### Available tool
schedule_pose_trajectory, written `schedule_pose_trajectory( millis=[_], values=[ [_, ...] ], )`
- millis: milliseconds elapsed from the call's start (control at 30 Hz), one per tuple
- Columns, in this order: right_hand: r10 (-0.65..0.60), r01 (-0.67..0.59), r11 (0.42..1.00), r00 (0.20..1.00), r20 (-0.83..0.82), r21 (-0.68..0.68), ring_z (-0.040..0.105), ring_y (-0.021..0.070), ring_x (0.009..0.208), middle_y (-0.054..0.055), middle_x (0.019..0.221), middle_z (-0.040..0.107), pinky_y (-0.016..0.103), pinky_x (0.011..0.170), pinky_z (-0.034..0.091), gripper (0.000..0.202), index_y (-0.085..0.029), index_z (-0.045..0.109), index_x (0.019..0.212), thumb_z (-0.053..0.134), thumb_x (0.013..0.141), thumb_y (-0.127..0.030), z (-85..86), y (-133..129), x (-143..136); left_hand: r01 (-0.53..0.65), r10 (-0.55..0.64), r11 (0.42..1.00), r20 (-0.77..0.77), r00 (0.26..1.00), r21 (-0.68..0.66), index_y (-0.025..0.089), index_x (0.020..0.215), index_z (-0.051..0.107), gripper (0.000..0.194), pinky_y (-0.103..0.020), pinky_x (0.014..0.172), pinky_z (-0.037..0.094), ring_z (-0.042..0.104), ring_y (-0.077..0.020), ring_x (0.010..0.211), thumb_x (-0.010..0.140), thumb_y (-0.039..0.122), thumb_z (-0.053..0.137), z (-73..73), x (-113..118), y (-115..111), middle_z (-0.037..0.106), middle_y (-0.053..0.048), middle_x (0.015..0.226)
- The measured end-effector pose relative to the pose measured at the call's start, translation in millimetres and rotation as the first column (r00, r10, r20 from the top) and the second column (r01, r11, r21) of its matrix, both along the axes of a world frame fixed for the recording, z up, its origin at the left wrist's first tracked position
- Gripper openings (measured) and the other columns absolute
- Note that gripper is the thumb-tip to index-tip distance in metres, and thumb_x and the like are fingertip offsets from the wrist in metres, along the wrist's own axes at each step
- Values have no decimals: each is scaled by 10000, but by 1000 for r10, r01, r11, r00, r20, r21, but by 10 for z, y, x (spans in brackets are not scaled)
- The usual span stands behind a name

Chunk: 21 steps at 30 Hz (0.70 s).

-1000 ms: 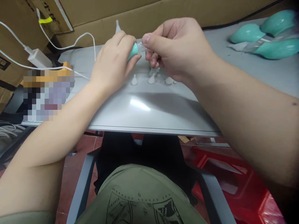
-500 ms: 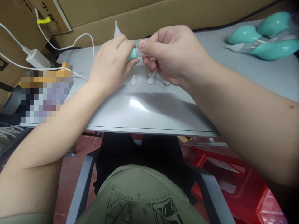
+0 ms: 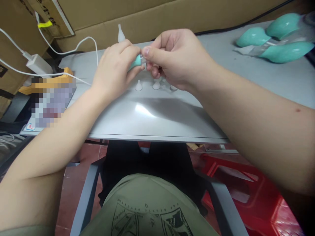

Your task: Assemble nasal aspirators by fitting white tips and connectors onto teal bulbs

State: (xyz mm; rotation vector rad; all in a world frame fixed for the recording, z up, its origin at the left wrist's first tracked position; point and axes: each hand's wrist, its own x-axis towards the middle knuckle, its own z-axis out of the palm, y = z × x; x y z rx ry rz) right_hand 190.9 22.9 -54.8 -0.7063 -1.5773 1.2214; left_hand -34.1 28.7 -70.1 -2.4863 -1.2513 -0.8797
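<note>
- At a grey work table (image 3: 157,121), a seated person's left hand (image 3: 114,70) is curled around a teal rubber bulb (image 3: 136,61), only a sliver of which shows between the fingers, just above the tabletop.
- The right hand (image 3: 178,57) meets it from the other side, thumb and forefinger pinched on a small clear fitting (image 3: 143,59) at the bulb's mouth; whether that piece is seated or loose cannot be told from here.
- A white tapered tip (image 3: 120,33) pokes up behind the left knuckles; whether it belongs to the held bulb is unclear.
- Directly under the hands, three small white cone tips (image 3: 139,86) stand in a row on the table, the right-hand one partly hidden.
- Likely trouble: the clear fitting is tiny and gripped only by fingertips, so a slip could drop it among the cones or send it off the table's near edge to the floor.
- A squeeze of the soft bulb could, by the look of it, skew the mouth and make the fitting go in crooked.
- A lowered wrist could knock the cones over.
- Well apart at the far right lie more teal bulbs (image 3: 283,52); a white charger and cable (image 3: 39,64) trail at the left.
</note>
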Motion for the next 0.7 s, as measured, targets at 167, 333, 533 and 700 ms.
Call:
schedule_pose_trajectory(
  millis=[167, 333, 533, 700],
  values=[
    [-31, 31, 999, 999, -13, -6, 501, 148, 562, 40, 755, 689, 316, 506, 407, 369, -250, 631, 778, 869, 1059, -272, 23, -39, -32, 49, -46, 999, 129, 991, -17, 432, 1125, 784, 137, -631, 1011, 634, 753, -434, 1126, 1025, 459, 695, 94, 26, -67, 842, -104, 1151],
    [-142, 143, 990, 981, 133, 4, 546, 140, 564, 34, 750, 709, 290, 444, 373, 420, -245, 627, 752, 790, 1138, -233, 103, -95, -40, 71, -52, 992, 176, 983, -105, 395, 1050, 789, 147, -592, 1016, 654, 783, -419, 1105, 1043, 515, 705, 138, 68, -111, 854, -96, 1051],
    [-163, 155, 987, 952, 258, 53, 581, 144, 508, 6, 659, 654, 304, 408, 336, 465, -223, 585, 766, 787, 1184, -237, 213, -148, -8, 182, -117, 959, 277, 954, -220, 365, 968, 760, 394, -553, 910, 624, 798, -357, 974, 1072, 734, 670, 177, 51, -59, 874, -56, 1033],
    [-237, 195, 963, 942, 236, 188, 496, 128, 525, -30, 667, 604, 316, 507, 342, 296, -232, 653, 913, 765, 1186, -255, 240, -155, 32, 202, -44, 912, 405, 913, -356, 349, 1089, 725, 700, -513, 906, 624, 697, -212, 895, 1094, 1031, 569, 283, -83, -51, 825, 8, 1036]
  ],
)
